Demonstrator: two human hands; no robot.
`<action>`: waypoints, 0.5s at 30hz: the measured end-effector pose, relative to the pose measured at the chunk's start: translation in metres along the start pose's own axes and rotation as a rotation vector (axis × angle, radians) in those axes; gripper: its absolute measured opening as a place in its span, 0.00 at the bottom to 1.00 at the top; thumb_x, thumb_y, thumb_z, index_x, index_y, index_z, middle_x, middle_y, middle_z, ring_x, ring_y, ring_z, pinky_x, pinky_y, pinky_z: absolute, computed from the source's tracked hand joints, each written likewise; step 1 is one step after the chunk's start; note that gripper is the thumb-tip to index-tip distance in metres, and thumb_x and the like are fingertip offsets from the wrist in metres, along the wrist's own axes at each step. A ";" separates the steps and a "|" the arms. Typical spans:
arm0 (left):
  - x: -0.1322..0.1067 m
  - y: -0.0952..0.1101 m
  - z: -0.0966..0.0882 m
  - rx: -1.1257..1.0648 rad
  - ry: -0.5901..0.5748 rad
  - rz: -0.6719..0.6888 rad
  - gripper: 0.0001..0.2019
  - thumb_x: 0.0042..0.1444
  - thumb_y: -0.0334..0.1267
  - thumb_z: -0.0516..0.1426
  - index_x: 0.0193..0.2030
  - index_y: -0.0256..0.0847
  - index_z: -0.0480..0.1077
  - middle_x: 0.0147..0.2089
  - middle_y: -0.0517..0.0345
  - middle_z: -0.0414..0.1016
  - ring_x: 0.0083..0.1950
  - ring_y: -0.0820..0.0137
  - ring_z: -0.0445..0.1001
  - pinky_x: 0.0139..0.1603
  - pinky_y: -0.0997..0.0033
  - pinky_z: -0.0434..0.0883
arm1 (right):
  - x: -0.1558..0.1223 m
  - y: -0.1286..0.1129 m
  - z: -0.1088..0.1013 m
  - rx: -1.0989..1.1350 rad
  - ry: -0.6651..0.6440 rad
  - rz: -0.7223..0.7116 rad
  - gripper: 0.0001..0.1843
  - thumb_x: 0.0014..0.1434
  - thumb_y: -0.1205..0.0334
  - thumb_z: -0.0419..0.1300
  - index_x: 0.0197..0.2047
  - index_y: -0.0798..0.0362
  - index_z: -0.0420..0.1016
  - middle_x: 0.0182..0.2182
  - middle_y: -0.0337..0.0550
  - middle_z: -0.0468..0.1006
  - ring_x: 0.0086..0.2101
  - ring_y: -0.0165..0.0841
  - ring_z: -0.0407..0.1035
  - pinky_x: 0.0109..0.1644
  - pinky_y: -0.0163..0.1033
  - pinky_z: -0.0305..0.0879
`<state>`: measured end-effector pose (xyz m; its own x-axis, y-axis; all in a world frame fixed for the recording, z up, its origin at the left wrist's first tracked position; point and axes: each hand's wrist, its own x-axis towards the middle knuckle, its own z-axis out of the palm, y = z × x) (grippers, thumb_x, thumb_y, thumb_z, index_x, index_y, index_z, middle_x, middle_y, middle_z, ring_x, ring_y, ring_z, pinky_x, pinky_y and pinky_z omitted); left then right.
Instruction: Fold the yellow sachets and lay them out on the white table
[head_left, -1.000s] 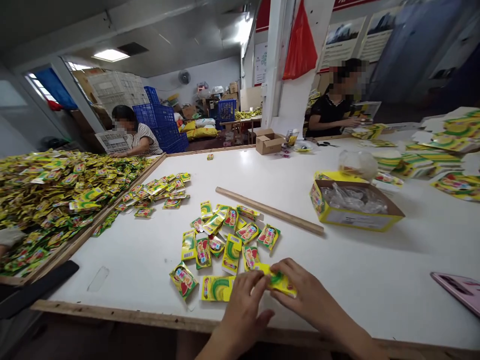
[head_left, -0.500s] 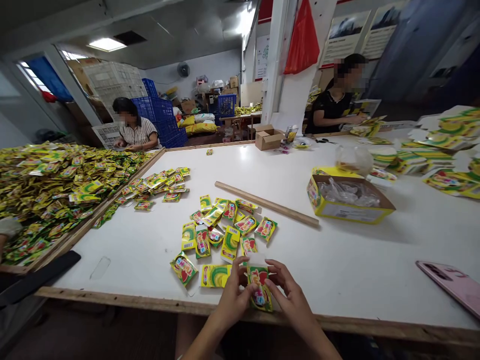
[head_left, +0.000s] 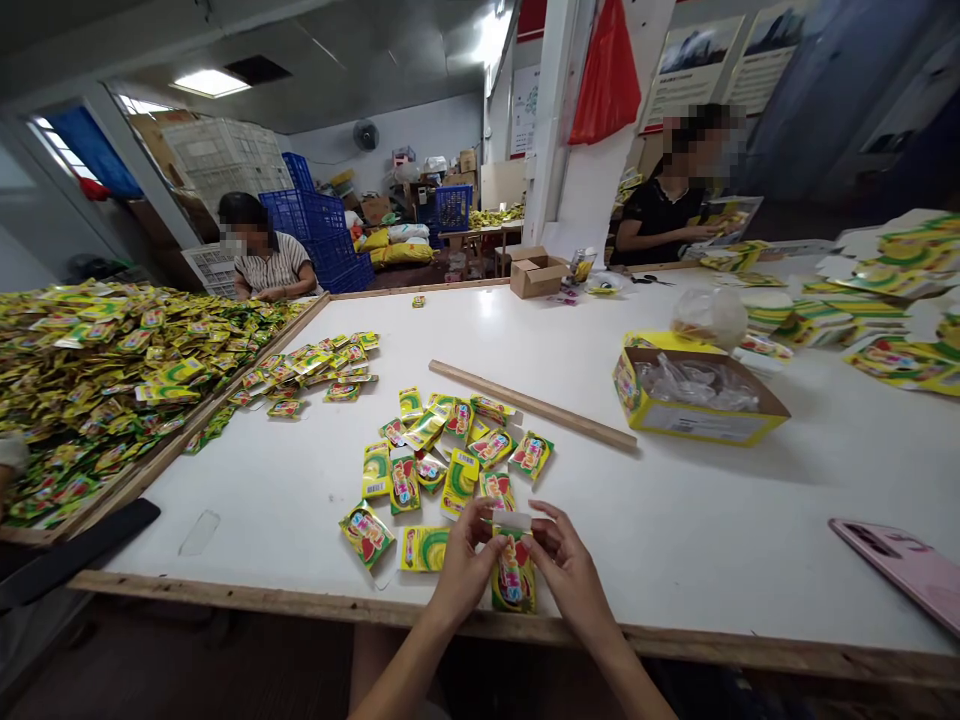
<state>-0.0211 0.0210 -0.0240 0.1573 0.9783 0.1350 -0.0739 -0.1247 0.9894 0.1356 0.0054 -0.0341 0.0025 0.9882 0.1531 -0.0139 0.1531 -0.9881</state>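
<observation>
L hand & R hand: each grip pinching small carton by sides nr white flap; prob. light, thin card, crushes easily, best held at edges

No word reads clearly: colourful lettering on the gripped box and print on posters far beyond it are too blurred.
</observation>
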 end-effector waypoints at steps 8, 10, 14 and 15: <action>-0.007 0.007 -0.001 0.075 0.027 0.062 0.08 0.57 0.41 0.58 0.36 0.38 0.73 0.36 0.54 0.74 0.39 0.67 0.72 0.41 0.70 0.68 | -0.004 -0.006 0.004 -0.166 -0.011 -0.150 0.12 0.62 0.53 0.60 0.40 0.52 0.76 0.41 0.47 0.76 0.43 0.39 0.70 0.45 0.39 0.67; -0.010 0.009 0.002 0.076 0.049 0.058 0.08 0.57 0.40 0.58 0.37 0.38 0.72 0.36 0.55 0.74 0.39 0.67 0.72 0.41 0.70 0.68 | -0.007 -0.009 0.005 -0.184 0.011 -0.165 0.11 0.63 0.53 0.59 0.41 0.52 0.76 0.40 0.46 0.76 0.42 0.38 0.70 0.46 0.39 0.67; -0.012 0.012 0.008 0.098 0.096 0.040 0.07 0.56 0.39 0.59 0.36 0.38 0.72 0.34 0.56 0.73 0.37 0.68 0.70 0.39 0.71 0.66 | -0.010 -0.013 0.007 -0.210 0.046 -0.167 0.12 0.63 0.53 0.58 0.41 0.52 0.75 0.38 0.44 0.76 0.39 0.37 0.70 0.43 0.38 0.66; -0.012 0.013 0.009 0.114 0.106 0.039 0.07 0.56 0.40 0.58 0.36 0.38 0.71 0.34 0.57 0.72 0.36 0.68 0.70 0.39 0.71 0.66 | -0.010 -0.014 0.007 -0.213 0.055 -0.167 0.12 0.63 0.52 0.58 0.40 0.52 0.75 0.36 0.44 0.76 0.37 0.37 0.70 0.42 0.38 0.66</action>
<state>-0.0154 0.0059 -0.0124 0.0510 0.9836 0.1733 0.0349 -0.1751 0.9839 0.1285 -0.0066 -0.0212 0.0412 0.9470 0.3184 0.2020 0.3042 -0.9309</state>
